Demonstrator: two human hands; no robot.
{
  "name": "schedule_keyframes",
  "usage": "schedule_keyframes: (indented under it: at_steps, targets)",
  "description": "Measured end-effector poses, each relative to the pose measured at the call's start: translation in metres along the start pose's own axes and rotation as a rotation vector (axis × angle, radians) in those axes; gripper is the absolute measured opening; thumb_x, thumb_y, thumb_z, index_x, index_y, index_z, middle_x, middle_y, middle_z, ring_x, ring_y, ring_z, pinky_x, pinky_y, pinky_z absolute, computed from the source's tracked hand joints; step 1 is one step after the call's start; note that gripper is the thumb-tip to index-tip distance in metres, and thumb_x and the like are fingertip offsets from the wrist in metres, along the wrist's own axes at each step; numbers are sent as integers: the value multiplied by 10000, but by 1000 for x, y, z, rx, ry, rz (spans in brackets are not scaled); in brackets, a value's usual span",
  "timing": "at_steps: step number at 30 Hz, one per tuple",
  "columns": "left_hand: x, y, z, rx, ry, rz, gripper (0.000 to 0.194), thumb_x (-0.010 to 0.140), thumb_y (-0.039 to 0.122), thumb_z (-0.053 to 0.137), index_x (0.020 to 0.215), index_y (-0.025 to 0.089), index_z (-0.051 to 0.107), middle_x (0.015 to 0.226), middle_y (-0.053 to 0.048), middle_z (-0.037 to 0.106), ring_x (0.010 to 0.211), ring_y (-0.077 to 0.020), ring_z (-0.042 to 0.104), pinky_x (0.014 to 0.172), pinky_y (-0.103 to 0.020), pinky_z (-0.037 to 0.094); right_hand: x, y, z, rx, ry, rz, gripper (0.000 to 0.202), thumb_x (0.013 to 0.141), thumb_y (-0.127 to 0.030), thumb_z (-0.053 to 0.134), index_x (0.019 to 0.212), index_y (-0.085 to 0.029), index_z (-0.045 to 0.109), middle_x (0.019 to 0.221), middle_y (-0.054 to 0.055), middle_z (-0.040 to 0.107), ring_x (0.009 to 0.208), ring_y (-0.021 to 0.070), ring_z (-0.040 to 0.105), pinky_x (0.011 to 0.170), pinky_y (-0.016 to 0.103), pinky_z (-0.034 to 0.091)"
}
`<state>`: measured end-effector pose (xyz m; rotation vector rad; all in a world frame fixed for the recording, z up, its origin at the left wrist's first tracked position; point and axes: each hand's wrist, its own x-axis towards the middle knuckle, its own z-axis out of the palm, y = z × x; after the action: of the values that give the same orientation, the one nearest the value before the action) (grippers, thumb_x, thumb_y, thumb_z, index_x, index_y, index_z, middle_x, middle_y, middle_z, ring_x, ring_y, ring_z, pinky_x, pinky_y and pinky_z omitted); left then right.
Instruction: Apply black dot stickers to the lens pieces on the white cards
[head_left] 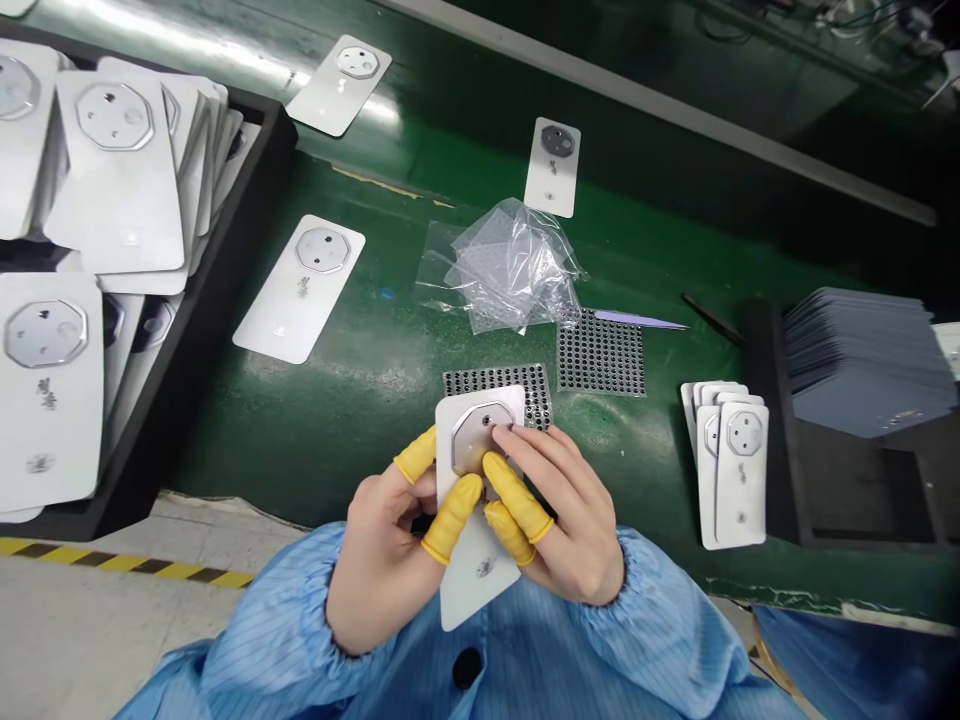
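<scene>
A white phone back panel [472, 575] with an octagonal silver camera ring is held close to my body. My left hand [401, 545] grips its left edge, with yellow finger cots on the thumb and a finger. Yellow cots also cover the thumb and index finger of my right hand [559, 510]; those fingers press together on the panel near the ring, and whatever may be between them is hidden. Just behind the panel lies a sheet of small black dots [495, 378], partly covered. A second dotted sheet [600, 355] lies to its right, beside purple tweezers [637, 320].
Crumpled clear plastic bags [517, 260] lie mid-table. A black tray [262, 180] of white panels is at left, loose panels [300, 290] nearby. At right are stacked panels [742, 480] and a dark tray [780, 450] holding grey sheets [862, 370].
</scene>
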<state>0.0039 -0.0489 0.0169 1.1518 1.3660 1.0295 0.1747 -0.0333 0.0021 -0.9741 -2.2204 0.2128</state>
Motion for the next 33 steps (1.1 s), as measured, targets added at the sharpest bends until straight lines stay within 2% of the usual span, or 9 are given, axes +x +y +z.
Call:
schedule_keyframes:
  at_steps: [6,8,12,16,21,24,28,30,33]
  targets:
    - [-4,-6,1,10,51,60,173,745,69,651,706,237,650,621,48,681,538,-112,620,502,-178,499,-2,1,-1,50,10,3,245,899,-196,505,1080,-88,630,1166,237,660,1194,307,575,926,501,543]
    - [-3,-6,2,16,41,109,185,751,58,643,784,237,676,681,41,716,559,-113,645,516,-173,517,0,0,-1,46,22,1,225,903,-196,501,1049,-91,638,1159,235,661,1186,303,578,924,502,542]
    - [2,-3,5,31,8,211,371,772,38,614,1080,240,658,837,23,768,619,-114,698,576,-156,558,2,-1,0,24,31,9,204,908,-181,498,1017,-84,640,1160,230,658,1168,296,589,910,494,548]
    - [6,-1,7,93,7,209,270,762,30,620,951,218,666,721,46,761,520,-84,667,504,-108,521,-4,-3,5,-24,5,35,209,899,-162,510,1049,-83,632,1199,228,639,1185,302,574,915,494,546]
    - [4,-1,9,131,56,209,217,777,53,622,922,210,660,849,26,777,656,-101,720,589,-105,549,-8,-4,7,-45,-58,50,238,887,-155,528,1086,-58,615,1251,256,592,1213,347,533,902,521,547]
    - [2,-2,9,197,76,225,175,764,59,627,876,191,655,789,14,775,613,-108,713,559,-112,544,-7,-3,8,18,-55,66,272,901,-159,497,1130,-46,591,1292,271,545,1238,353,500,917,531,538]
    - [5,-7,9,218,78,164,192,762,85,639,930,170,674,725,0,766,555,-115,697,509,-127,533,-8,2,13,132,-72,106,360,913,-161,478,1257,-66,528,1359,256,490,1266,331,477,941,532,525]
    - [8,-11,10,90,48,86,285,768,88,653,1038,180,662,720,9,765,558,-116,698,509,-128,537,-9,6,16,222,-71,162,377,923,-177,476,1291,-111,524,1385,223,482,1254,311,492,956,538,511]
    - [13,-14,12,-235,1,-64,357,812,135,657,1156,220,615,760,16,772,602,-120,712,540,-146,563,-11,11,19,445,17,315,341,953,-218,444,1267,-212,576,1338,133,556,1196,266,548,974,530,501]
